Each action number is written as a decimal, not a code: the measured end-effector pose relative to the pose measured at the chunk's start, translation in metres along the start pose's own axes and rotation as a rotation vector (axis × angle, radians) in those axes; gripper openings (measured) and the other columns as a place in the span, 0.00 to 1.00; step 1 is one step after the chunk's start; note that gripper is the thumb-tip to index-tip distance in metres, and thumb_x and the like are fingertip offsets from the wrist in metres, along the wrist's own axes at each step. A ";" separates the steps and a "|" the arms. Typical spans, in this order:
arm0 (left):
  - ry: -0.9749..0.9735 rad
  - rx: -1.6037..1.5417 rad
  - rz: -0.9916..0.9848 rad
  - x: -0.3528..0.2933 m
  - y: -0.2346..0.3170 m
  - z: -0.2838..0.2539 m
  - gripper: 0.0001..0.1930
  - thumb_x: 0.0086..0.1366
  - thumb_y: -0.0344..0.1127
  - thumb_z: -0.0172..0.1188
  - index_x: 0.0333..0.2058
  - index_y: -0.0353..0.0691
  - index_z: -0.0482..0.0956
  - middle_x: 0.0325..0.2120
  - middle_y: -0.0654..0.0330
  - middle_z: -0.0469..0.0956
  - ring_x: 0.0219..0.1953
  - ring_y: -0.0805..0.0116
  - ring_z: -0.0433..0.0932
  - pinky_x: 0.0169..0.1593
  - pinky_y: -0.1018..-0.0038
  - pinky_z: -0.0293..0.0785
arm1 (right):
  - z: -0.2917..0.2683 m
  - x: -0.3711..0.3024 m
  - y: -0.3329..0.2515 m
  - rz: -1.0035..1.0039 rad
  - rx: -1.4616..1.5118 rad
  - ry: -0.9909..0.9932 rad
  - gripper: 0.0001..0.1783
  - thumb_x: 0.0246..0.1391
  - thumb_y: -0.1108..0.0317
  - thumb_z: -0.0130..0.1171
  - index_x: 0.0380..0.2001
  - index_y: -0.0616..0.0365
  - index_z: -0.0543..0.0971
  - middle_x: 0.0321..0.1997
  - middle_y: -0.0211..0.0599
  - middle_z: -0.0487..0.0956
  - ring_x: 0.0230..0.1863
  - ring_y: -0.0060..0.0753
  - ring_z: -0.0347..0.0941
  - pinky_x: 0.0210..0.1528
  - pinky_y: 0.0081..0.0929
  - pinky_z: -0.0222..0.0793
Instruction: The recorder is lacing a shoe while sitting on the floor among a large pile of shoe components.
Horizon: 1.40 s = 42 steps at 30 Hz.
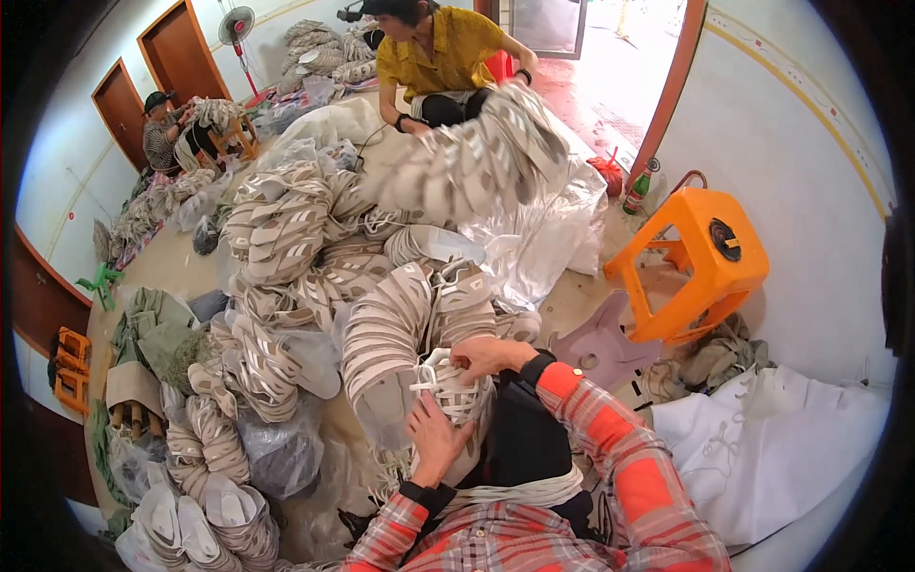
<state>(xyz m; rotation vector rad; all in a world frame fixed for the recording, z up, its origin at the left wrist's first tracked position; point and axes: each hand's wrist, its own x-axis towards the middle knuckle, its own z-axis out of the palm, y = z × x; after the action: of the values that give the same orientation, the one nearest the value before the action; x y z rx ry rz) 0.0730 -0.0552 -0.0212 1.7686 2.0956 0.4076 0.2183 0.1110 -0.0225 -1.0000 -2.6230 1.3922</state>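
Note:
A beige and white shoe upper (450, 393) with white laces lies in front of me, its lower end close to my lap. My left hand (437, 440) grips it from the near side, thumb and fingers on either side of the lacing. With bent fingers, my right hand (482, 358) pinches at the top of the lacing; the lace end between the fingertips is partly hidden. Just beyond lies a curved row of nested uppers (386, 334), with another stack (464, 303) next to it. A bundle of white laces (534, 491) lies across my lap.
Heaps of uppers (276, 224) cover the floor ahead and left. A co-worker in a yellow shirt (448, 52) handles a long stack of uppers (477, 157). An orange stool (701, 257), a green bottle (640, 186) and white cloth (753, 458) are to my right.

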 end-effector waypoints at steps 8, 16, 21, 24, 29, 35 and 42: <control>0.037 -0.003 0.073 -0.014 0.005 0.002 0.49 0.40 0.50 0.68 0.55 0.27 0.52 0.50 0.39 0.59 0.48 0.45 0.60 0.51 0.55 0.55 | -0.004 0.014 0.009 0.100 -0.206 -0.068 0.18 0.29 0.67 0.64 0.31 0.56 0.79 0.29 0.37 0.79 0.34 0.37 0.75 0.34 0.34 0.69; -0.058 -0.073 0.024 -0.010 -0.002 -0.007 0.47 0.42 0.51 0.66 0.54 0.28 0.53 0.50 0.42 0.60 0.50 0.45 0.59 0.53 0.55 0.54 | 0.004 0.035 -0.003 0.057 0.149 -0.031 0.14 0.35 0.69 0.51 0.30 0.59 0.78 0.25 0.38 0.76 0.26 0.32 0.71 0.28 0.29 0.66; 0.039 -0.132 0.041 -0.013 -0.004 -0.010 0.44 0.45 0.50 0.64 0.55 0.31 0.53 0.50 0.43 0.60 0.50 0.46 0.59 0.53 0.55 0.53 | 0.010 0.014 -0.013 0.107 0.568 -0.019 0.15 0.35 0.71 0.54 0.32 0.61 0.75 0.21 0.29 0.71 0.22 0.21 0.65 0.23 0.20 0.62; 0.014 -0.058 0.066 -0.012 0.003 -0.005 0.44 0.45 0.50 0.63 0.55 0.33 0.54 0.49 0.43 0.61 0.51 0.46 0.58 0.53 0.54 0.52 | 0.009 0.013 -0.011 0.140 0.392 0.096 0.11 0.35 0.71 0.57 0.27 0.60 0.73 0.22 0.34 0.72 0.24 0.27 0.69 0.24 0.24 0.64; 0.008 -0.325 0.074 0.006 -0.034 -0.011 0.35 0.47 0.44 0.63 0.51 0.34 0.61 0.44 0.45 0.64 0.48 0.47 0.61 0.51 0.59 0.57 | 0.020 -0.016 -0.020 -0.197 0.093 0.573 0.09 0.40 0.70 0.56 0.28 0.59 0.75 0.25 0.41 0.73 0.30 0.43 0.71 0.33 0.34 0.67; 0.117 -0.586 0.174 0.030 -0.018 -0.023 0.14 0.52 0.23 0.54 0.40 0.36 0.72 0.34 0.54 0.67 0.33 0.63 0.68 0.38 0.72 0.66 | 0.062 -0.047 -0.052 -0.098 -0.174 0.571 0.07 0.46 0.68 0.55 0.30 0.57 0.73 0.29 0.40 0.70 0.35 0.44 0.69 0.37 0.35 0.67; 0.059 -0.504 0.206 0.032 -0.015 -0.035 0.13 0.52 0.24 0.55 0.39 0.36 0.71 0.33 0.56 0.67 0.32 0.63 0.67 0.37 0.72 0.66 | 0.051 -0.041 -0.059 -0.091 -0.425 0.458 0.14 0.41 0.71 0.56 0.32 0.65 0.68 0.32 0.45 0.68 0.36 0.44 0.69 0.34 0.32 0.68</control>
<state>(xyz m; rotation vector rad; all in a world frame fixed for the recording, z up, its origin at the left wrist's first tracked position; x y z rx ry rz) 0.0395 -0.0259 0.0000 1.6736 1.6513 0.9606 0.2045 0.0275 0.0014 -1.0566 -2.5974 0.5049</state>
